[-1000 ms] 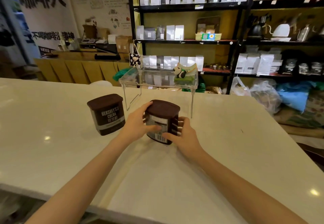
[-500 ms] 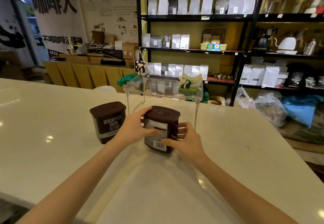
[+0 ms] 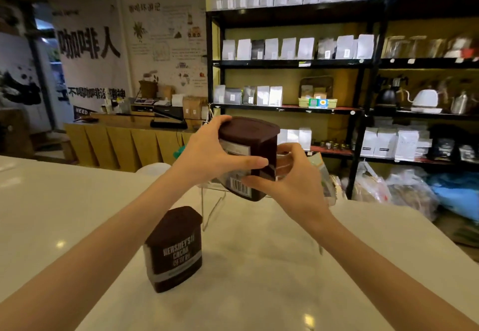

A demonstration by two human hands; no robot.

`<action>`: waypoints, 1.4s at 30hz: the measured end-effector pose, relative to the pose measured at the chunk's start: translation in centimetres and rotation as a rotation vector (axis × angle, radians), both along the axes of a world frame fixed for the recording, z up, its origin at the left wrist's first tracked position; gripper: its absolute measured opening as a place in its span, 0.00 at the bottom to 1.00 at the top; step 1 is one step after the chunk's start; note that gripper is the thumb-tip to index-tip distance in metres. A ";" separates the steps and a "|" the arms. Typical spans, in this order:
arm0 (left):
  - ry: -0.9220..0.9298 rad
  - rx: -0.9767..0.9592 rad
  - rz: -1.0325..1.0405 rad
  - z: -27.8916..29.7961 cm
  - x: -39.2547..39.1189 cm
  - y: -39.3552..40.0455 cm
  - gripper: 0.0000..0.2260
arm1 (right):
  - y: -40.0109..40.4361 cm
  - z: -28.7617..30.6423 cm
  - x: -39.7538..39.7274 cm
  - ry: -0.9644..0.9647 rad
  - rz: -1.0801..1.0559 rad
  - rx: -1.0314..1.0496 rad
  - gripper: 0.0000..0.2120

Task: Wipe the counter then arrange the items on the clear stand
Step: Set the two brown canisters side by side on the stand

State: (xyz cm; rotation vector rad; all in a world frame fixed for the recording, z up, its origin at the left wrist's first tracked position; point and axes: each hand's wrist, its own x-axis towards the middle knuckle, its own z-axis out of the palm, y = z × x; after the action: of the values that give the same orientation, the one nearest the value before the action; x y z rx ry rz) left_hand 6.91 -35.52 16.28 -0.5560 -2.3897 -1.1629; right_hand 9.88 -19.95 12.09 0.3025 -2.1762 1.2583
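A brown cocoa tub [image 3: 255,146] with a barcode label is held up in the air between both hands, at about the height of the clear stand's top. My left hand [image 3: 207,153] grips its left side and lid edge. My right hand [image 3: 290,179] grips its right side. The clear stand [image 3: 211,209] is mostly hidden behind the tub and hands; only its legs and a bit of its top edge show. A second brown Hershey's cocoa tub [image 3: 175,250] stands upright on the white counter [image 3: 64,209], in front of the stand and to its left.
Black shelving [image 3: 360,107] with white bags, kettles and jars fills the wall behind the counter. Plastic bags [image 3: 404,190] lie on the floor at the right. A wooden counter [image 3: 124,141] with boxes stands at the back left.
Both hands have lifted the barcode tub off the counter up to the stand's top level. The view has moved closer and tilted up. The other tub has stayed put.
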 end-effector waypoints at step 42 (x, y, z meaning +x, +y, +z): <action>-0.593 0.243 -0.667 -2.7 -27.4 -4.1 0.46 | -4.1 -1.9 -19.5 -0.260 -0.120 0.012 0.22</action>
State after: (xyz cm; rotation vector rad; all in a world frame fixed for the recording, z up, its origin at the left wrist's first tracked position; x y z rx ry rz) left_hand -20.52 -39.64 13.60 -1.0994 -2.5298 -2.1206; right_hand -9.60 -24.09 10.23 0.0115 -2.3805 1.2764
